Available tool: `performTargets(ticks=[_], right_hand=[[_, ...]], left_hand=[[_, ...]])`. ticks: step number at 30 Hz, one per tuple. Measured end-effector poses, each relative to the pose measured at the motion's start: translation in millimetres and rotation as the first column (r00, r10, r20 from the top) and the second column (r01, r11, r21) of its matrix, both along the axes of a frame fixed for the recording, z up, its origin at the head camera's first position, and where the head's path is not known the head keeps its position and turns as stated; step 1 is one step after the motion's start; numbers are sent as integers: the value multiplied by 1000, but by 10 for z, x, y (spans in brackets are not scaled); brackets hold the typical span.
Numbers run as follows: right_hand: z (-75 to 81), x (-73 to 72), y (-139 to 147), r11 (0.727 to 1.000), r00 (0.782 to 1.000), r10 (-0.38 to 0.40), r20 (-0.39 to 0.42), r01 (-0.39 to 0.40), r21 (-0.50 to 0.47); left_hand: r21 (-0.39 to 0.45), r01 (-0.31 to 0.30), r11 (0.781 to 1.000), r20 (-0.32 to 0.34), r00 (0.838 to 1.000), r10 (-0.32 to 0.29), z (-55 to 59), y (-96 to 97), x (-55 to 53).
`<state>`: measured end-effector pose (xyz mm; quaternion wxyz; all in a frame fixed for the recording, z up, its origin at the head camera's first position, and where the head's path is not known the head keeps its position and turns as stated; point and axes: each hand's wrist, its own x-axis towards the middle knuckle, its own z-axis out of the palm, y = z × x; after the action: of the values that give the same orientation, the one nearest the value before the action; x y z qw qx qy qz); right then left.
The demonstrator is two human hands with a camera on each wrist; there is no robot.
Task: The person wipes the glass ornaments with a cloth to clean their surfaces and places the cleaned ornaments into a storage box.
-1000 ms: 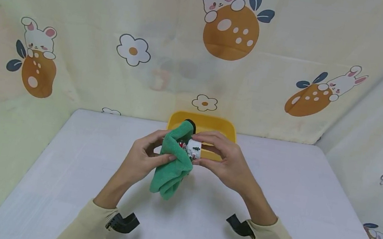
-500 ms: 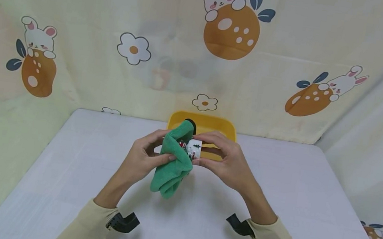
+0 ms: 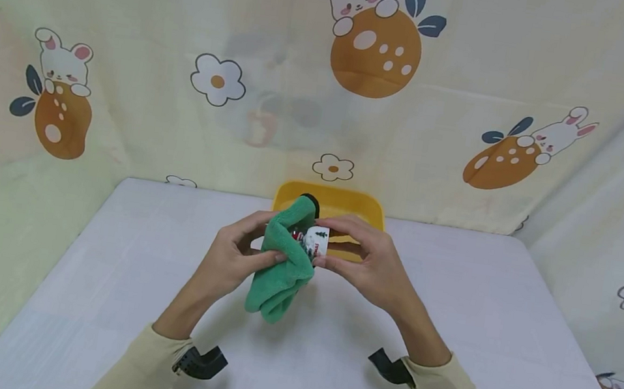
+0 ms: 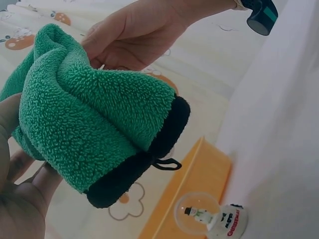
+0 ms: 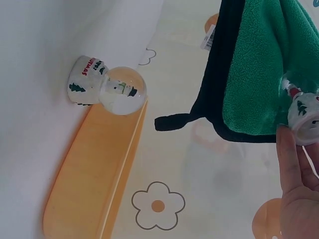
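Observation:
Above the middle of the table, my left hand (image 3: 231, 255) grips a green towel (image 3: 279, 282) with black edging, which is folded around the dome of a snow globe (image 3: 317, 241). My right hand (image 3: 370, 264) pinches the globe's white base between thumb and fingers; a tree and red lettering show on it. From the right wrist, the same snow globe (image 5: 303, 115) appears with a bit of red figure next to the cloth, most of its dome covered. In the left wrist view the towel (image 4: 84, 114) hides the globe, and a black loop hangs off its edge.
A yellow bin (image 3: 355, 203) stands at the table's back edge, behind the hands. In front of it a second snow globe (image 5: 87, 82) with a snowman stands upright, hidden in the head view. A patterned curtain (image 3: 274, 32) hangs behind the white table (image 3: 164, 234).
The globe's base has turned slightly between my right fingers, so red lettering now shows below the tree. My left hand and the towel stay almost where they were.

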<state>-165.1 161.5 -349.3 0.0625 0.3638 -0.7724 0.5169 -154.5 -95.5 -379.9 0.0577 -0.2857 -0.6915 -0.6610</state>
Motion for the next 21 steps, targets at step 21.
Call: performTargets(ticks=[21], right_hand=[[28, 1, -15, 1000, 997, -3, 79, 4, -10]], left_hand=[[22, 14, 1000, -31, 999, -13, 9, -6, -2]])
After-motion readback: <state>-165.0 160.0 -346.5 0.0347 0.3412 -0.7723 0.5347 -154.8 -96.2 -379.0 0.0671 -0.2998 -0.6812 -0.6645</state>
